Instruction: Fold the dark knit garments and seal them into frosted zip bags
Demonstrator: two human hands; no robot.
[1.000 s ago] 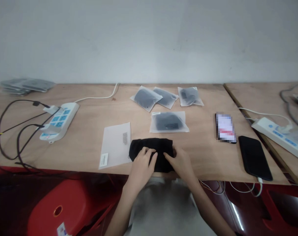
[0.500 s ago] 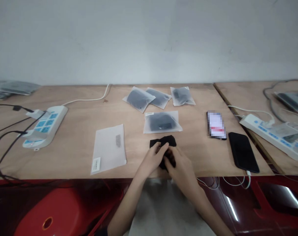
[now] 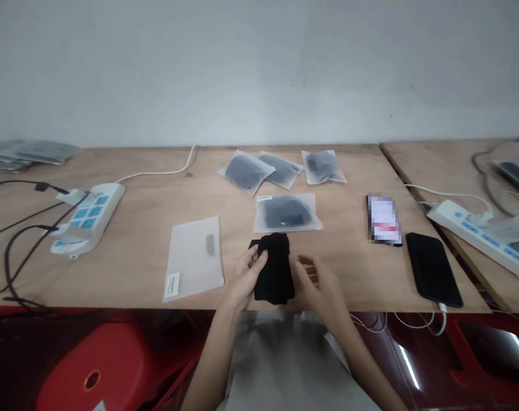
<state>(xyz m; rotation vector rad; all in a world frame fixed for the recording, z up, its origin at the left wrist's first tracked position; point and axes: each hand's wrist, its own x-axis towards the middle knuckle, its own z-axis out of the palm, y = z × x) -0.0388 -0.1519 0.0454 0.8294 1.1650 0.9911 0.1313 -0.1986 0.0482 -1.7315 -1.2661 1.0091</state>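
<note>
A folded piece of black cloth (image 3: 274,271) is held near the table's front edge; its exact kind does not show. My left hand (image 3: 244,275) grips its left side, thumb on top and fingers behind. My right hand (image 3: 318,281) is just off the cloth's right side, fingers loosely curled and apart, with nothing in them. Beyond the cloth lies a frosted zip bag (image 3: 287,212) with something dark inside. To the left, a flat frosted zip bag (image 3: 194,257) with a white label lies on the table.
Several filled frosted bags (image 3: 247,172) lie toward the wall. At right are a phone with a lit screen (image 3: 383,218) and a black phone (image 3: 433,269) on a charging cable. Power strips (image 3: 90,220) with cables stand at both sides. A red stool (image 3: 100,359) is below left.
The black cloth, bunched under both hands before, now shows as a flat folded rectangle. My right hand has come away from it to the right; my left hand holds its left side.
</note>
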